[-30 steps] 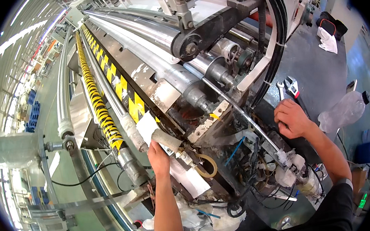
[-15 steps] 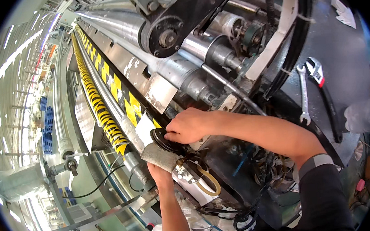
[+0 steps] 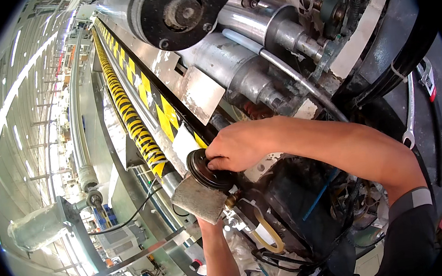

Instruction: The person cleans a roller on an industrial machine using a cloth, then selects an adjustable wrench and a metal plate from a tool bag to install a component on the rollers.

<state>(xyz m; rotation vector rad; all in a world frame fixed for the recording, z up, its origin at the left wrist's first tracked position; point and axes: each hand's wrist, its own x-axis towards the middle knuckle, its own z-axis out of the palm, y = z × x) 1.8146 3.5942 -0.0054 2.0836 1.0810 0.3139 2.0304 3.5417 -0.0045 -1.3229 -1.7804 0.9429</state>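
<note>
Gripping black disc (image 3: 206, 166) — right hand (image 3: 240, 147)

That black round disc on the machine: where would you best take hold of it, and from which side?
Grip the black disc by its round outer rim, coming from the right, as the right hand does. Its flat face points outward and left, so fingers can wrap the exposed edge.

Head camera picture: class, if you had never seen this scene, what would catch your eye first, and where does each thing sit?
First comes the right hand in the middle, fingers pressed on a round black disc at the end of a machine. Next, the yellow and black striped roller runs from the upper left down toward that disc. The left hand is mostly hidden behind a grey block just under the disc, and a silver wrench lies at the right edge.
</note>
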